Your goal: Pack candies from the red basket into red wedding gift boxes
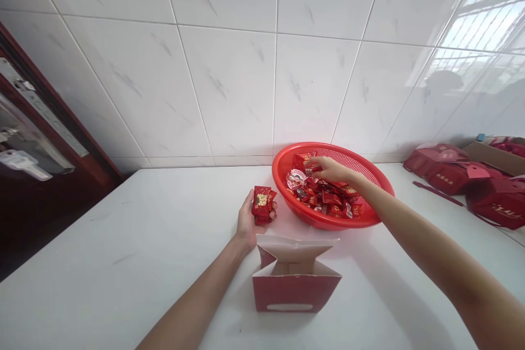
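Note:
My left hand (247, 222) is closed round a small stack of red candy packets (262, 202) with gold print, held just left of a red plastic basket (383, 186). Inside the basket my right hand (327, 168) reaches down with bent fingers onto a heap of red wrapped candies (328, 197). Whether it pinches one of them is hard to make out. Below both hands an open red paper box (295, 291) stands upright on the white table, its pale inside showing through the open top.
Several red gift boxes (447, 175) and a brown carton (492, 158) sit at the right against the tiled wall (229, 87). A dark red strap (438, 193) lies in front of them. At the left is a dark door (45, 191) with a key (25, 164) in its lock.

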Motion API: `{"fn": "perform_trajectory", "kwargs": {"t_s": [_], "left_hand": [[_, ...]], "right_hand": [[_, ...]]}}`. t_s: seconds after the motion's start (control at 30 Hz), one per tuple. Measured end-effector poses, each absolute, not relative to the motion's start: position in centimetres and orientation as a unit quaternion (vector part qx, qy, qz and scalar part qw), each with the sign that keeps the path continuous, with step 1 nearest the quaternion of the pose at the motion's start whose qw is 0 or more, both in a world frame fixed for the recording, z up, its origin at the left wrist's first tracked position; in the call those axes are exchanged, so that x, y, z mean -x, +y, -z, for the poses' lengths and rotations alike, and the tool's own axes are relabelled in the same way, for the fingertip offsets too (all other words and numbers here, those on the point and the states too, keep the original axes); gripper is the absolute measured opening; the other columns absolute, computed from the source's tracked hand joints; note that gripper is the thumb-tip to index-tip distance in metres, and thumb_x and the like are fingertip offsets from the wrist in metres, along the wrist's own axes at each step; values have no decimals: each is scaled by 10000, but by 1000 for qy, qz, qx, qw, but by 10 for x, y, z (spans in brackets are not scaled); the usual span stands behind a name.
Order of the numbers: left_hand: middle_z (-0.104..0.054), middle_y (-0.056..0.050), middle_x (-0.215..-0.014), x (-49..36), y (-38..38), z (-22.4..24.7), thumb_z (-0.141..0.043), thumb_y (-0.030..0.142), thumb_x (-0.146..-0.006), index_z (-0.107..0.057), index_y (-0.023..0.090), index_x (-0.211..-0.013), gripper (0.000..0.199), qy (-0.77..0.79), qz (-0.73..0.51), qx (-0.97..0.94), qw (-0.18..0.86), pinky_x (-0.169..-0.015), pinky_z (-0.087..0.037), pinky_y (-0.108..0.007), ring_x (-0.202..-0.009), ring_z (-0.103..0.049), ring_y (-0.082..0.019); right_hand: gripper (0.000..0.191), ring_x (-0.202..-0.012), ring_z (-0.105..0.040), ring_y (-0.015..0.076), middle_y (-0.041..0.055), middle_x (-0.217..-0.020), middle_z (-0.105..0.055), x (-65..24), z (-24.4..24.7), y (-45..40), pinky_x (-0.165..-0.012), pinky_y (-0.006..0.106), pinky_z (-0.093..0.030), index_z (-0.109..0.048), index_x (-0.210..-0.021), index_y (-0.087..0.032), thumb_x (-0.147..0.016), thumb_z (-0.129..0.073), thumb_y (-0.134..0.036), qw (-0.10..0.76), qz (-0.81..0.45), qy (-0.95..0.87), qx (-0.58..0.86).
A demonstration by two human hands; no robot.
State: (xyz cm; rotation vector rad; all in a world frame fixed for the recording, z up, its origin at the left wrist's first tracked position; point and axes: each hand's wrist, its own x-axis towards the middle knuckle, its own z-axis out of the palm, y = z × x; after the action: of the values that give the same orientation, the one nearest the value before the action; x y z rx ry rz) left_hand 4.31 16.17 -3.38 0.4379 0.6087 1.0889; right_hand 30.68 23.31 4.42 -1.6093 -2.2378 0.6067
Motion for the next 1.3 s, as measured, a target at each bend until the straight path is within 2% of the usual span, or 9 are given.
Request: {"fn": "perform_trajectory", "kwargs": {"t_s": [0.17,0.3,0.53,0.7,0.83,1.2,1.3], "left_hand": [[-656,-114,-674,-44,161,32,-397,433,-1018,-674,91,-859,468,296,-504,-180,792,-504,-490,-244,-502,-568,-151],[-659,-116,-675,-44,160,27,-408,404,-1004,-670,87,-868,433,307,-504,-155,792,-502,-496,-250,-493,-561,-151],[-686,-135,-699,-46,160,23,-403,225,-958,-663,67,-885,312,323,-529,-132,773,-487,-503,-254,-502,-587,-158],[-699,-106,-711,-48,161,24,-507,145,-901,-627,112,-893,125,341,-538,-127,761,-543,-552,-265,-546,-632,-162],[-686,-81,-688,-49,160,24,-537,99,-881,-602,136,-877,75,348,-537,-140,756,-505,-529,-239,-545,-640,-158],[-685,-53,-713,-49,161,32,-594,111,-882,-620,141,-880,39,341,-532,-179,754,-508,-523,-236,-571,-667,-162],[-682,-41,-706,-49,161,33,-608,126,-887,-626,142,-876,27,342,-527,-188,754,-522,-529,-236,-564,-663,-152]], "right_hand": [[321,-1022,-683,261,82,-1104,-738,-305,-46,232,-857,327,-528,-680,-1048,-174,-753,-603,-70,148,-205,-786,564],[332,-987,-686,254,63,-1040,-747,-303,-50,227,-839,316,-520,-691,-1039,-176,-742,-575,-81,138,-198,-796,555],[323,-919,-693,257,63,-938,-754,-302,-51,225,-852,336,-512,-708,-1064,-159,-774,-572,-114,117,-182,-804,554],[332,-1006,-692,276,80,-1014,-762,-304,-50,225,-897,341,-510,-709,-1099,-168,-790,-592,-135,112,-178,-804,556],[315,-1053,-680,288,78,-1025,-764,-303,-51,226,-904,337,-507,-714,-1074,-178,-786,-596,-134,114,-177,-807,552],[233,-834,-653,219,73,-959,-721,-302,-53,223,-750,301,-470,-689,-992,-165,-775,-604,-162,124,-166,-808,552],[168,-789,-642,209,55,-874,-712,-300,-54,223,-741,304,-465,-685,-930,-172,-779,-614,-181,128,-174,-807,550]]}}
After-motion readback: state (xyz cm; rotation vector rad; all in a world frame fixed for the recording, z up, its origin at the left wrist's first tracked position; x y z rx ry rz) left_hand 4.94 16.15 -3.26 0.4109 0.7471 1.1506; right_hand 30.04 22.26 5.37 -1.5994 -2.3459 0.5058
